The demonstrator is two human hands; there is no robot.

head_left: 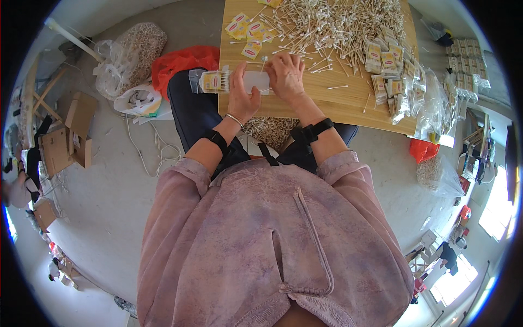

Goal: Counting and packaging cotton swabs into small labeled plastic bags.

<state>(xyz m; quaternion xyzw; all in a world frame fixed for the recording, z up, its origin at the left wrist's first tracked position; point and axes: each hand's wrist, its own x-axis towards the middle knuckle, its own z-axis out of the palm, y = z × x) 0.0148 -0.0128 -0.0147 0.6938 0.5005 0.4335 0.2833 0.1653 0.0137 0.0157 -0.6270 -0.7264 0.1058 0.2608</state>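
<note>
My left hand (pixel 242 94) lies at the left end of a flat white block (pixel 256 82) by the table's near edge, fingers stretched and thumb spread. At the block's right end my right hand (pixel 286 75) has its fingers bent and drawn together; what is under the fingertips is hidden. A cotton swab (pixel 264 65) shows beside these fingertips. Left of my left hand, a clear plastic bag (pixel 195 82) overhangs the table edge, with a row of cotton swabs and a yellow label card (pixel 211 82) in it.
A large heap of loose cotton swabs (pixel 338 27) covers the table's far side. Yellow label cards (pixel 251 49) lie at the far left, filled packs (pixel 389 62) at the right. Beside the table are a red bag (pixel 182 62) and a clear sack of swabs (pixel 140 49). Cords (pixel 158 147) trail over the floor.
</note>
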